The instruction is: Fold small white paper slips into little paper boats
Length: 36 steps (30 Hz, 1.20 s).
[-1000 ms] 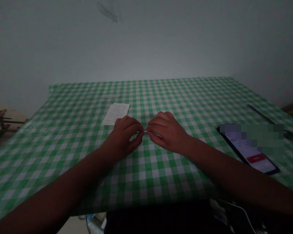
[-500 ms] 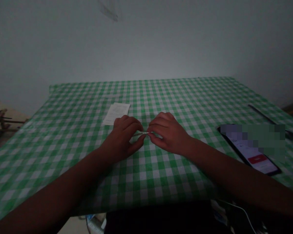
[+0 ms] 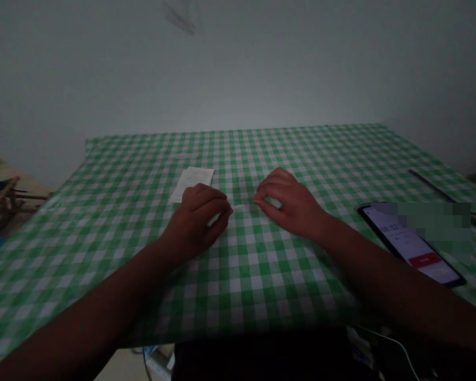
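Note:
My left hand (image 3: 200, 218) is closed in a pinch near the middle of the table, with thumb and forefinger pressed together. From its fingertips a small, thin white strip (image 3: 240, 206) juts out to the right; it is too faint to name its material. To the right, my right hand (image 3: 291, 203) also forms a pinch, its fingertips a short gap from the strip's visible end. Whatever those fingers hold, if anything, is hidden. Just behind my left hand lie printed white paper sheets (image 3: 194, 177), partly covered by it.
A green-and-white checked cloth (image 3: 254, 286) covers the table. At the right lies a phone (image 3: 400, 238) with a lit screen, partly blurred out, and beyond it a thin dark rod-like object (image 3: 430, 184). A white cable (image 3: 396, 341) hangs below the front edge.
My hands have drawn apart: the right hand has moved right and slightly away, off the strip's visible end. Fingertips that nearly met around the white strip now have a gap between them.

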Available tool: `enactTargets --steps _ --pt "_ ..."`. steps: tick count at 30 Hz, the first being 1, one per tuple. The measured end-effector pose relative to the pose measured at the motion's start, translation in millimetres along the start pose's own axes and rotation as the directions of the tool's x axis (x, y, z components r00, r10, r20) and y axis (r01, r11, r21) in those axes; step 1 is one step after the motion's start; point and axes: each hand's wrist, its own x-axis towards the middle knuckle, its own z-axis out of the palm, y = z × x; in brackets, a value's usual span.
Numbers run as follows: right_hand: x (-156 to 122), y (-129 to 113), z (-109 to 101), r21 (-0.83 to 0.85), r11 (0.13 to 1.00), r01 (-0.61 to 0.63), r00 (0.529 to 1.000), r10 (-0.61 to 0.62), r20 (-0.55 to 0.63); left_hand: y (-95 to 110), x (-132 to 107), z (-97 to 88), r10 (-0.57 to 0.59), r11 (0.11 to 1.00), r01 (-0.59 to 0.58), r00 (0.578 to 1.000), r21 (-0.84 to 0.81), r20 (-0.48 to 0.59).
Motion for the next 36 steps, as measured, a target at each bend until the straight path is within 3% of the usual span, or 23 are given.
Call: enactTargets --steps 3,11,36 --pt "2.1 4.5 -6.2 0.012 0.999 -0.032 0.987 0.034 -0.156 -3.4 0.9 -2.6 -0.042 0.999 0.042 0.997 0.006 -0.064" --pt "-2.1 -23.8 12.4 0.041 0.999 0.017 1.0 -0.017 -0.019 10.5 1.3 9.7 -0.016 0.999 0.017 0.999 -0.044 0.033" --pt "-4.6 -17.8 8.1 -0.114 0.987 0.116 0.991 -0.108 0.075 -1.6 -2.6 5.4 -0.01 0.997 0.011 1.0 -0.078 0.012"
